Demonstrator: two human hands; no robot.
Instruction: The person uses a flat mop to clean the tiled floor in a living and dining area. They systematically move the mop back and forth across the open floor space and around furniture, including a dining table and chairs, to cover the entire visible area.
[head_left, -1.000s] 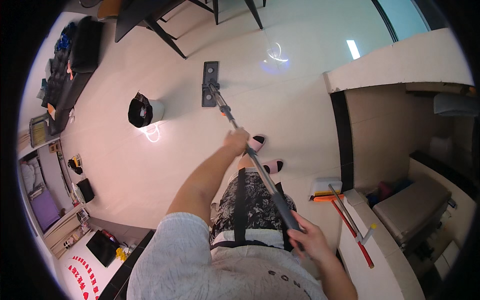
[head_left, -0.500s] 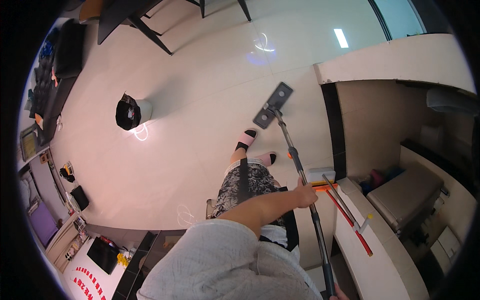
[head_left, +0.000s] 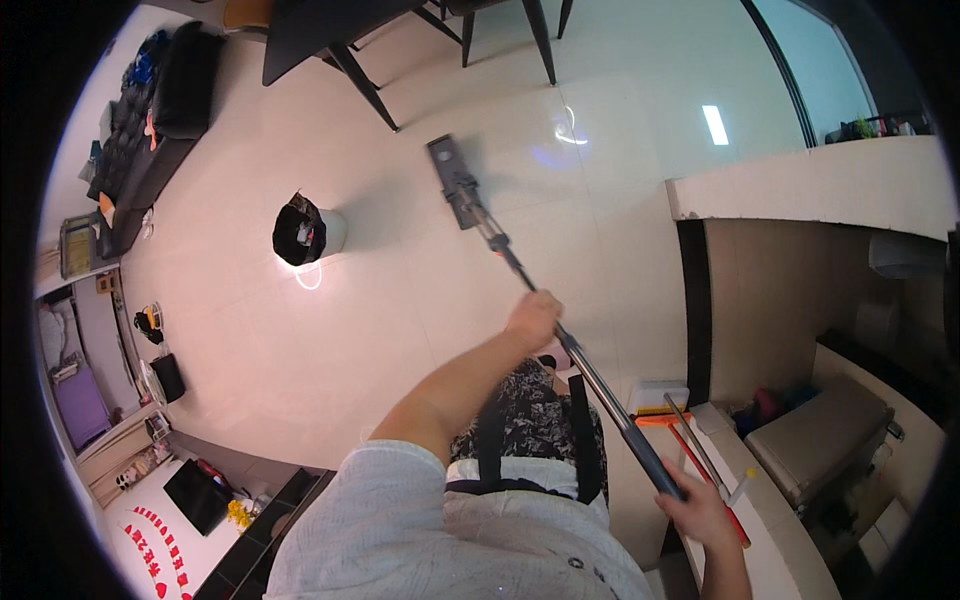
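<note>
A flat mop runs diagonally across the view, its grey rectangular mop head (head_left: 443, 163) at the far end on the pale tiled floor, between the dark table and the bin. Partway up the telescopic pole (head_left: 595, 383), my left hand (head_left: 534, 318) is wrapped round the shaft. My right hand (head_left: 698, 510) grips the dark handle end, lower right, thumb lying along it. The pole crosses in front of my legs, and my slippered feet are mostly hidden behind my left hand and the pole.
A bin with a black liner (head_left: 302, 235) stands on the floor to the left. Dark table legs (head_left: 362, 85) reach down at the top. On the right are a low wall (head_left: 820, 175), a dark floor strip, and a red-handled squeegee (head_left: 705, 465) leaning by a ledge.
The mop head has swung left and away from my feet, toward the table. My left hand has moved left and forward with the pole; my right hand has come further into view.
</note>
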